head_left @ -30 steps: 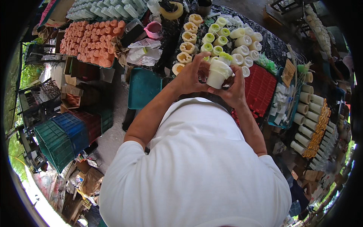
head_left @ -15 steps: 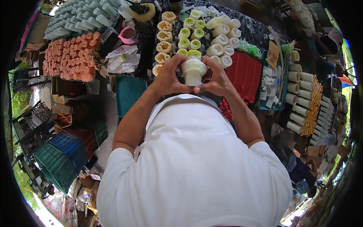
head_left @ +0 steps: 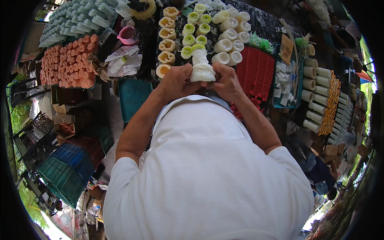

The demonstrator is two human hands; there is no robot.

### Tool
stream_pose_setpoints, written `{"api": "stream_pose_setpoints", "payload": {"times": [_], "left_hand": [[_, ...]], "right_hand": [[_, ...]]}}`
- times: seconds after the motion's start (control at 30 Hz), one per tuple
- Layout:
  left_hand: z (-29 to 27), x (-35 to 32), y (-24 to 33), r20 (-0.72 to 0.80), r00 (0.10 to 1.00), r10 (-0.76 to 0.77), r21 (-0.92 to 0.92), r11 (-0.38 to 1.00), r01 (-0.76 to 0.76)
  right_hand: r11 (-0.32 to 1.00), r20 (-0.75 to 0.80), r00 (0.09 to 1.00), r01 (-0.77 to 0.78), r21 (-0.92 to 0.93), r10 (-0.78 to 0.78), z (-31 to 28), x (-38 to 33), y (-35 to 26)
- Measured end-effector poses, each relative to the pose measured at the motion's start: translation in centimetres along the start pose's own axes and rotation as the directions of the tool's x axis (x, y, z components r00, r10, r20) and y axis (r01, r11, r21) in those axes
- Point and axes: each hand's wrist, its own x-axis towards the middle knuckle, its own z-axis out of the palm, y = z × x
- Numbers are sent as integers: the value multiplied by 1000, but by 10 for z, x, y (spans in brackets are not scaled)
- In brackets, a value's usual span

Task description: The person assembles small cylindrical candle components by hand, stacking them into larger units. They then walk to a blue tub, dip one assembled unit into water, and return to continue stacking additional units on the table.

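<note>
Between my two hands, over the near edge of the table, is a white waxy candle with a bumpy, carved-looking column. Round its lower end is a wide, ruffled white skirt, which looks like a rolled-back soft mould. My left hand is closed on the left side of this skirt. On the opposite side my right hand grips it, thumb and fingers near the bottom edge. The fingertips meet beneath and are partly hidden. Just beyond stand green-filled white cylinder moulds in two rows.
Cream moulds with scalloped openings line the left, plain white cylinders the right. A red block stack and a teal tray of white pieces lie farther right. Peach candles, a pink jug and a teal bin are left.
The piece has gone from a cup-like shape with a thick ring to a bumpy column above a wide skirt. My hands have moved slightly lower and nearer my body.
</note>
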Motion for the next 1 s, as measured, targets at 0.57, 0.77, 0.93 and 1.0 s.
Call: {"api": "stream_pose_setpoints", "payload": {"times": [0.57,0.77,0.93,1.0], "left_hand": [[10,-13,0,-51,998,-28,181,983,37],[8,-17,-4,6,998,68,212,975,-67],[19,-15,-4,-83,982,169,324,937,-133],[26,-15,-3,-116,975,188,386,913,-130]], "right_hand": [[965,-66,967,250,84,-245,12,1,20],[904,-90,905,401,-147,-415,13,-4,10],[902,-266,862,421,-98,-431,25,-1,20],[905,-326,847,419,-75,-419,31,1,27]]}}
